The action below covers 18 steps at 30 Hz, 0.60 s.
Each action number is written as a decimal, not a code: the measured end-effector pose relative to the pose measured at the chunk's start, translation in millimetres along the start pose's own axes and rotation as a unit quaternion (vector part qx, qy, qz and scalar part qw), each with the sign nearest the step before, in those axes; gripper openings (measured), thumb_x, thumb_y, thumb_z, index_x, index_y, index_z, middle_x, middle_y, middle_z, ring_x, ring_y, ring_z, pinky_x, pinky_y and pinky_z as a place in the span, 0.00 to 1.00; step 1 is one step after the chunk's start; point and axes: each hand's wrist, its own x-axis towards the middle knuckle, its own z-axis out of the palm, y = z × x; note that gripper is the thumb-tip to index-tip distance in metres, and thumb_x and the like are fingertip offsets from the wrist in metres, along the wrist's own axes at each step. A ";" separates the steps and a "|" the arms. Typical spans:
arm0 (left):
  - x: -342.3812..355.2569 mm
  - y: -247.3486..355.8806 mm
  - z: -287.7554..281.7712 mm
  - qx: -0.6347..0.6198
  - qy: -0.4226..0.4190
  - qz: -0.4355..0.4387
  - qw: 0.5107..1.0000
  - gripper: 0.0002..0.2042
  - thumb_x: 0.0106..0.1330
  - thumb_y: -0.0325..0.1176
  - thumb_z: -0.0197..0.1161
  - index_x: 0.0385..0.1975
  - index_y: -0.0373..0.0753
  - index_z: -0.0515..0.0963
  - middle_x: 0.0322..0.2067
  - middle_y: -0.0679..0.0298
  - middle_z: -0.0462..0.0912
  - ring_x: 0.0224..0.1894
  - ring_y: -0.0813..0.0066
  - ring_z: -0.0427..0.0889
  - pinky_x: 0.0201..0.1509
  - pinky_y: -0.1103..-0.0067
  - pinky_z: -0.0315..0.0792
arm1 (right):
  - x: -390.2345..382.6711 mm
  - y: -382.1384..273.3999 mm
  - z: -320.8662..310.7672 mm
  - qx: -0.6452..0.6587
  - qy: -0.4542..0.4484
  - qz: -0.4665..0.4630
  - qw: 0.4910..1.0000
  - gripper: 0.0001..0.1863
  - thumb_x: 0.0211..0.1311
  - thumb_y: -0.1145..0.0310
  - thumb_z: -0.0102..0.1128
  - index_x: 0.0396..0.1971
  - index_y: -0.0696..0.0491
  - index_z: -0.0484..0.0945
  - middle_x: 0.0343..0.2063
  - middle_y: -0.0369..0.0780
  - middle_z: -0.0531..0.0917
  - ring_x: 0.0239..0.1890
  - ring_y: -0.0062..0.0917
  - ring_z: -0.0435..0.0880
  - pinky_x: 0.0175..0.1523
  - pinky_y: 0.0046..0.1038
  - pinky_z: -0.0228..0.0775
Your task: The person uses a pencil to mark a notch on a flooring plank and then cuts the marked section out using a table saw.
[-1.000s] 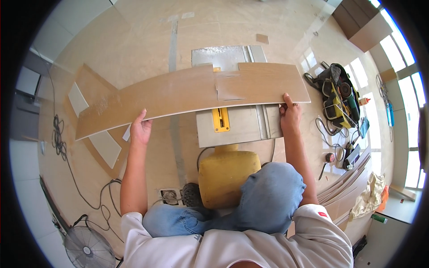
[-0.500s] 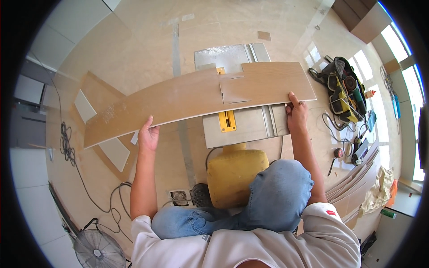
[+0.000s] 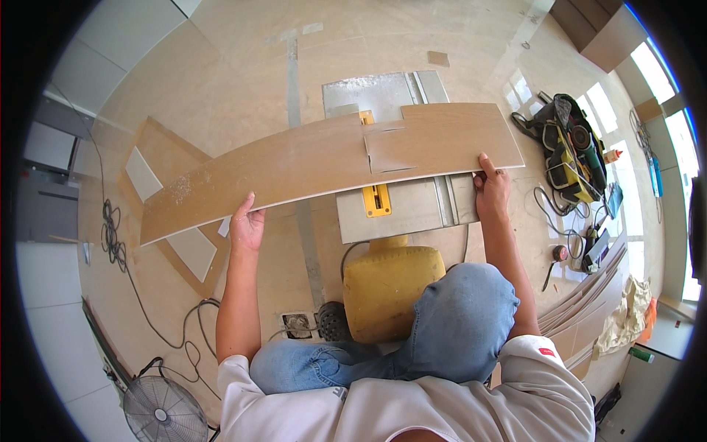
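A long wood-coloured board [image 3: 294,158] spans the view in front of me, lying across a table saw [image 3: 409,210] with a metal top. Its near edge is held at two places. My left hand [image 3: 247,223] grips it left of the saw, thumb on top and fingers underneath. Near the right end, my right hand [image 3: 492,188] holds the same edge in the same way. A notch is cut into the far edge, and slits run around a patch near the middle. The saw's yellow insert plate [image 3: 376,200] shows below the board; the blade is hidden.
A tool bag [image 3: 571,151] with power tools sits to the right, near a tape measure [image 3: 560,253] and stacked planks [image 3: 585,302]. At left are board offcuts [image 3: 193,254], loose cables [image 3: 112,236] and a fan [image 3: 163,412]. The saw's yellow body [image 3: 390,295] stands before my legs.
Almost nothing differs. The whole scene sits a few pixels further right in the picture; both hands keep their grip on the board, which still lies across the saw.
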 end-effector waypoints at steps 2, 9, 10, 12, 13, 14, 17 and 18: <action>-0.8 -0.7 0.2 0.000 -0.002 0.000 1.000 0.13 0.66 0.22 0.59 0.50 0.34 0.74 0.48 0.59 0.80 0.50 0.68 0.80 0.55 0.72 0.79 | 0.9 1.3 -2.1 -0.002 0.000 -0.004 1.000 0.06 0.60 0.70 0.66 0.34 0.50 0.76 0.26 0.30 0.77 0.22 0.12 0.69 0.23 0.17 0.55; -5.3 -0.9 4.3 -0.007 -0.001 0.002 1.000 0.16 0.66 0.22 0.58 0.54 0.35 0.71 0.51 0.59 0.78 0.52 0.67 0.79 0.57 0.70 0.77 | -0.3 1.5 -1.2 0.010 0.011 -0.004 1.000 0.07 0.60 0.70 0.66 0.34 0.51 0.76 0.26 0.30 0.77 0.22 0.12 0.69 0.23 0.17 0.55; -5.7 -0.8 5.0 -0.007 -0.001 0.002 1.000 0.16 0.66 0.22 0.58 0.54 0.35 0.71 0.51 0.59 0.78 0.52 0.67 0.79 0.57 0.70 0.77 | -0.6 1.2 -1.5 0.010 0.009 -0.003 1.000 0.07 0.60 0.70 0.66 0.34 0.50 0.75 0.26 0.30 0.77 0.22 0.12 0.70 0.23 0.17 0.55; -6.8 -0.8 6.2 -0.004 0.002 0.003 1.000 0.16 0.66 0.22 0.59 0.53 0.35 0.72 0.50 0.59 0.78 0.52 0.66 0.79 0.57 0.70 0.78 | -1.1 0.5 -1.8 0.010 0.008 -0.002 1.000 0.07 0.60 0.70 0.65 0.35 0.50 0.75 0.26 0.30 0.76 0.22 0.12 0.70 0.23 0.17 0.55; -6.8 -0.5 7.1 -0.004 0.001 0.003 1.000 0.16 0.66 0.22 0.59 0.53 0.35 0.72 0.50 0.59 0.78 0.52 0.66 0.79 0.57 0.70 0.78 | -1.3 -0.1 -2.1 0.007 0.005 0.001 1.000 0.07 0.60 0.71 0.65 0.35 0.50 0.75 0.26 0.30 0.76 0.23 0.12 0.70 0.23 0.17 0.55; -6.7 0.0 7.9 -0.003 0.008 0.007 1.000 0.16 0.65 0.21 0.59 0.53 0.35 0.72 0.50 0.59 0.78 0.51 0.66 0.79 0.56 0.70 0.78 | -1.2 -1.0 -2.4 0.004 0.003 0.004 1.000 0.07 0.60 0.71 0.65 0.35 0.50 0.75 0.26 0.30 0.76 0.23 0.12 0.70 0.23 0.17 0.55; -0.9 7.0 6.2 0.006 0.023 0.011 1.000 0.16 0.64 0.21 0.59 0.52 0.35 0.72 0.48 0.59 0.79 0.50 0.66 0.79 0.55 0.70 0.79 | -3.2 -10.1 6.1 0.013 0.023 0.012 1.000 0.07 0.60 0.72 0.64 0.35 0.50 0.75 0.27 0.30 0.76 0.23 0.13 0.70 0.24 0.16 0.56; 1.9 9.6 8.5 0.012 0.029 0.008 0.999 0.15 0.64 0.20 0.60 0.51 0.35 0.73 0.47 0.59 0.79 0.49 0.66 0.80 0.54 0.71 0.79 | -2.3 -14.2 8.5 0.012 0.023 0.010 1.000 0.07 0.60 0.72 0.64 0.35 0.50 0.75 0.27 0.30 0.76 0.23 0.13 0.70 0.24 0.16 0.56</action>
